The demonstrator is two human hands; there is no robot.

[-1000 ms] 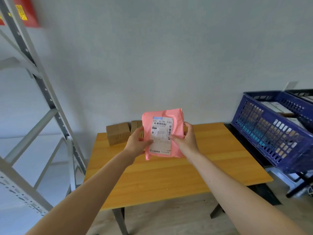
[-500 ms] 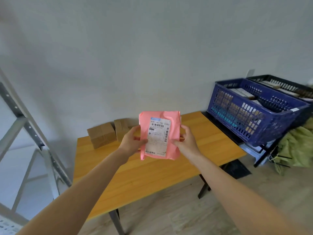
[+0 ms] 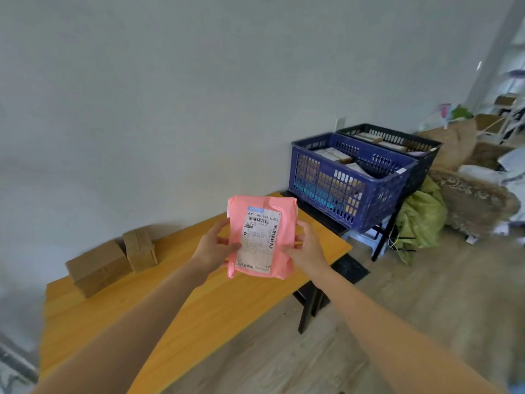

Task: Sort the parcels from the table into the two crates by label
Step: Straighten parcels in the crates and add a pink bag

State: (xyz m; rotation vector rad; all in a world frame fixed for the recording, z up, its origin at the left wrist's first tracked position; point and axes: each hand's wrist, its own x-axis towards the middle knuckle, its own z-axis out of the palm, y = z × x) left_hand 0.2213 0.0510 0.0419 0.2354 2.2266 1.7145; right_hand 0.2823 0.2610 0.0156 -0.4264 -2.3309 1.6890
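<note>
step: reading the label (image 3: 258, 243) on the pink parcel (image 3: 285, 245) to pick a crate, imo. The top line looked like a code ending in LXS, the rest was too small to read.
doing it well: keep the label side flat & facing you w/ both hands. Decide blue vs black before swinging over, then set it in low so it doesn't slide off what's already in there.
parcel: was held in the air above the right end of the table (image 3: 170, 308), upright, label toward the cam, not touching the wood.
left hand (image 3: 211, 247): gripped the parcel's left edge, thumb on the front by the label, fingers curled behind.
right hand (image 3: 308, 245): pinched the right edge, thumb on front, other fingers behind & mostly hidden.
arms: both stretched fwd, forearms converging on the parcel.
crates: the blue crate (image 3: 341, 191) sat just past the table's right end, w/ the black crate (image 3: 420, 149) right behind it. Both had parcels in them already.
left to sort: two cardboard boxes (image 3: 96, 265) sat side by side at the table's back left.
</note>
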